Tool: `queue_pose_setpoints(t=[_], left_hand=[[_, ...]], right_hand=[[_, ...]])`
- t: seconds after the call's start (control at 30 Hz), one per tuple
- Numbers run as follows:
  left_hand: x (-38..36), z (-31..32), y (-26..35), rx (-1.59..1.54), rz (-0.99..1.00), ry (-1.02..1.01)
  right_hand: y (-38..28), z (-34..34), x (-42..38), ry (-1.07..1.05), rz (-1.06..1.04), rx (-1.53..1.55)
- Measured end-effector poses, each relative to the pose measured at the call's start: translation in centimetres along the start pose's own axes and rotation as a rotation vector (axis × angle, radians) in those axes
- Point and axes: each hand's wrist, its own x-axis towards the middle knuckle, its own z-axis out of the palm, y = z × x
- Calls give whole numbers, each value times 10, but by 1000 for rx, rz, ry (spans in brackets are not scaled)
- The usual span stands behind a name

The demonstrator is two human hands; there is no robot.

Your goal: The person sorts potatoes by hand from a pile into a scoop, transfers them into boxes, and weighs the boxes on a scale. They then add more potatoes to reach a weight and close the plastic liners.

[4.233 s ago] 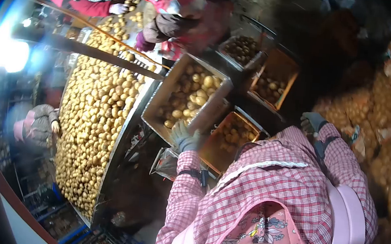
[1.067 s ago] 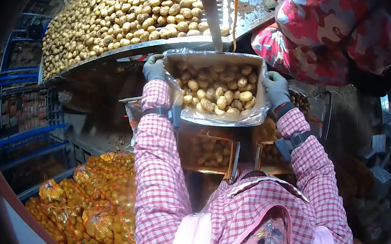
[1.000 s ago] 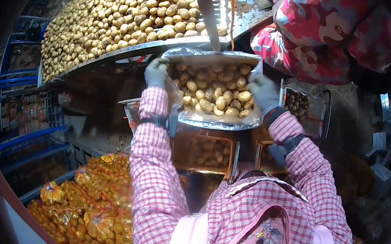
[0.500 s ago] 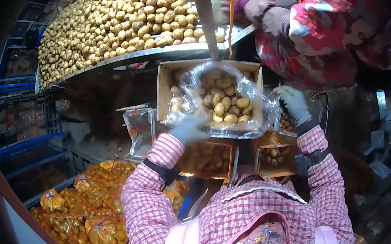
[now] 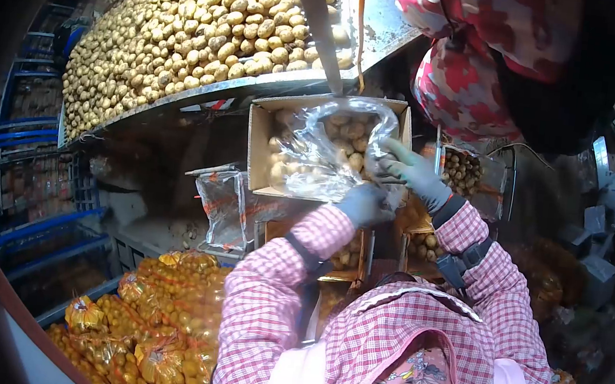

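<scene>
Both hands gather clear plastic liner at near right corner of potato box

Clear, shiny plastic liner [image 5: 321, 182] lies bunched over the brown cardboard box [image 5: 258, 146] of tan potatoes [image 5: 356, 161]; its gathered folds run to both hands at the near right corner. Right hand [image 5: 424, 179], grey glove: fingers reach left onto the film at the box's right side, partly spread, thumb side not clear. Left hand [image 5: 362, 205], darker grey glove: over the near edge, just below and left of the right hand, against the bunched film; its fingers look curled, exact grip can't be told. Box sits just beside the metal-edged bench [image 5: 384, 14], which carries a big heap of loose potatoes [image 5: 212, 27].

Left fingertips are blurred and partly lost in the plastic. Glare and folds hide many boxed potatoes, mostly left and near side. Dark metal bar [image 5: 319, 34] is cut off at top; co-worker in red-and-pink camouflage clothing [image 5: 476, 60] is cut off too, hands out of view. Contents of the darker boxes below are partly covered by the left arm.

Versus half a second ago: left hand has moved right from the near left part of the box, right hand has come in from beyond the right side, and the film is drawn closer together. Co-worker's purple-gloved hand has left the view.
</scene>
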Motion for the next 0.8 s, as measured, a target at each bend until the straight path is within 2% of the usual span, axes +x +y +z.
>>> queue_pose_setpoints(t=[0.07,0.1,0.13,0.17,0.2,0.23,0.27,0.3,0.37,0.4,0.43,0.47,0.53,0.6,0.63,0.67,0.73,0.8], left_hand=[[26,37,-30,160,175,146],[19,9,-8,108,-113,92],[1,-26,3,-173,-153,218],[18,-31,-44,-198,-17,306],[6,-53,-60,-488,40,421],[-7,-80,-70,-618,-167,425],[-15,-92,-103,-592,-80,651],[-30,-114,-129,-726,-104,746],[-67,-149,-157,-570,-237,1199],[-81,-160,-200,-660,-273,1328],[-97,-170,-217,-629,-303,1448],[-111,-177,-225,-518,-463,1471],[-128,-171,-218,-373,-510,1294],[-129,-158,-208,-218,-596,978],[-124,-153,-218,-107,-619,844],[-119,-141,-228,-199,-654,733],[-105,-124,-247,-342,-541,610],[-93,-123,-253,-171,-746,534]], right_hand=[[-18,12,1,-100,-60,-53],[-27,14,-4,-32,-133,-60],[-52,18,-17,55,-157,-112],[-60,10,-23,158,-153,-84],[-64,-5,-30,261,-149,-57],[-65,-18,-35,345,-154,-70],[-67,-30,-39,431,-161,-82],[-67,-38,-43,512,-170,-84],[-43,-70,-46,451,-127,-60],[-29,-84,-44,422,-109,-48],[-19,-89,-44,403,-77,-62],[-1,-96,-37,380,-2,-35],[23,-102,-21,329,138,22],[32,-79,-15,343,16,-321],[34,-73,-7,308,64,-584],[37,-67,2,300,105,-743],[38,-55,20,278,192,-1062],[39,-54,32,322,261,-1113]])
